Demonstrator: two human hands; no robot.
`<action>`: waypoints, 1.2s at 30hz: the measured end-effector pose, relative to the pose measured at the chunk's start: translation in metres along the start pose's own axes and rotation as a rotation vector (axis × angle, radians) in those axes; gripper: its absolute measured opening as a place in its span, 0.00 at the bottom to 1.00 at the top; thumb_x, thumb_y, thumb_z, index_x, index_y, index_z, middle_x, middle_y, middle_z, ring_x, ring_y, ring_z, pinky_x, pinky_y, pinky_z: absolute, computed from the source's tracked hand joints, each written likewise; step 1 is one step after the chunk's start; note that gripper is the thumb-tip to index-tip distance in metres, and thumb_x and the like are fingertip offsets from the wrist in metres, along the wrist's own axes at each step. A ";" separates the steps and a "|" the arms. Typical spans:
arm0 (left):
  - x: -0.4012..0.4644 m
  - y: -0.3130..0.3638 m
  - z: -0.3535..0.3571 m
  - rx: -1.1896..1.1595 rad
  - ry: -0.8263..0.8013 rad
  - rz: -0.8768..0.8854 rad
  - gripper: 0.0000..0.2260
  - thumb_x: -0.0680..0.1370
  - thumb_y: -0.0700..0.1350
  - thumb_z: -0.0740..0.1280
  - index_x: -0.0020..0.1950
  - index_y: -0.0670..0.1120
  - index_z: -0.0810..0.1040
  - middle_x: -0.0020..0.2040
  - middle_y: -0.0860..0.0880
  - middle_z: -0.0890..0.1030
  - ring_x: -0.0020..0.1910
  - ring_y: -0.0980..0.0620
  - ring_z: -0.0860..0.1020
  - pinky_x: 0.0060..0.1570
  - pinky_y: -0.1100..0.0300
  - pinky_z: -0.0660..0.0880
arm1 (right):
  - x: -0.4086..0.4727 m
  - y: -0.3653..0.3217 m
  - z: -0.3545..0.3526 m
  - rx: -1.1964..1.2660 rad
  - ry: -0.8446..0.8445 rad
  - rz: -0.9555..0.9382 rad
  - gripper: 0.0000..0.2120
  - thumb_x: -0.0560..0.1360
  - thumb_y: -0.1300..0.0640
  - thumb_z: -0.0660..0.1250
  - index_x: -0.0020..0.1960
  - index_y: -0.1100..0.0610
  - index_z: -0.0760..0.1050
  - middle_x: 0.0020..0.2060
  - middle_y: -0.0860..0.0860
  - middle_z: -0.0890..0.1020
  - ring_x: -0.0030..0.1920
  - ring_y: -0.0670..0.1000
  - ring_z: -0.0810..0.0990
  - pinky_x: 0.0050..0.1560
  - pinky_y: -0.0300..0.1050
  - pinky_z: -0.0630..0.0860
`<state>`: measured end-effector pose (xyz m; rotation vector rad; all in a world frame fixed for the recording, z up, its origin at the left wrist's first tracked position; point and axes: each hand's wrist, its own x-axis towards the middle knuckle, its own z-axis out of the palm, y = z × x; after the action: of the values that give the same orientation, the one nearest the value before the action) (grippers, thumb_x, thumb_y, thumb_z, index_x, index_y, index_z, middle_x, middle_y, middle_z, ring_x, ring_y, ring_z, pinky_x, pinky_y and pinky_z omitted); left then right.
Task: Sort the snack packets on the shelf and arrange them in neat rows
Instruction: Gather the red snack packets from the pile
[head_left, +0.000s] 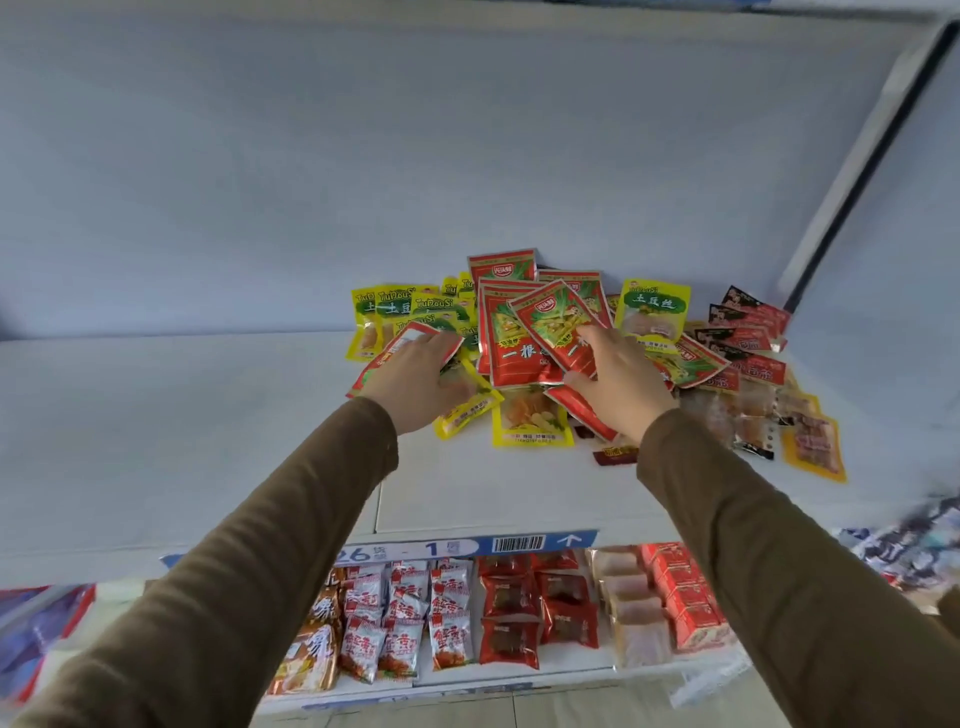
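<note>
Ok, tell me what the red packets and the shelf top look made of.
Red packets: glossy printed plastic or foil film, judging by the silvery sealed edges and sheen. Shelf top: smooth white painted metal or laminate, matte; I cannot tell which.

Red packets (524, 332) with green-and-yellow art are lying beside yellow packets (655, 312) bearing green labels, all on a white shelf (208, 415). Black-and-red packets (748, 322) are showing at right, and olive-brown sleeves (260, 545) are covering both arms.
</note>
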<state>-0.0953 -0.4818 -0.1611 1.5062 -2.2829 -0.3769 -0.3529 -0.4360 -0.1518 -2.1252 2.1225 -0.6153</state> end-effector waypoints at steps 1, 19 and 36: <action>0.009 0.001 0.002 0.004 0.002 -0.006 0.29 0.80 0.54 0.69 0.79 0.48 0.67 0.75 0.45 0.72 0.73 0.42 0.70 0.69 0.49 0.67 | 0.009 0.005 -0.001 -0.001 -0.006 0.000 0.29 0.81 0.50 0.66 0.77 0.57 0.62 0.74 0.56 0.69 0.73 0.59 0.66 0.71 0.54 0.66; 0.142 0.026 0.055 -0.503 0.053 -0.346 0.29 0.78 0.54 0.73 0.73 0.48 0.65 0.63 0.47 0.81 0.50 0.52 0.82 0.52 0.50 0.81 | 0.137 0.064 0.003 -0.057 -0.227 0.080 0.44 0.76 0.37 0.68 0.82 0.51 0.49 0.78 0.56 0.65 0.72 0.61 0.71 0.68 0.65 0.71; 0.160 0.035 0.078 -0.584 0.161 -0.583 0.30 0.78 0.57 0.72 0.72 0.45 0.65 0.66 0.43 0.76 0.60 0.42 0.81 0.60 0.41 0.80 | 0.158 0.058 0.045 0.187 -0.211 0.093 0.50 0.73 0.39 0.73 0.82 0.55 0.47 0.80 0.58 0.58 0.76 0.60 0.66 0.71 0.55 0.68</action>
<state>-0.2159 -0.6138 -0.1900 1.7505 -1.3905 -0.9433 -0.3988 -0.6026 -0.1771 -1.8915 1.9560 -0.5308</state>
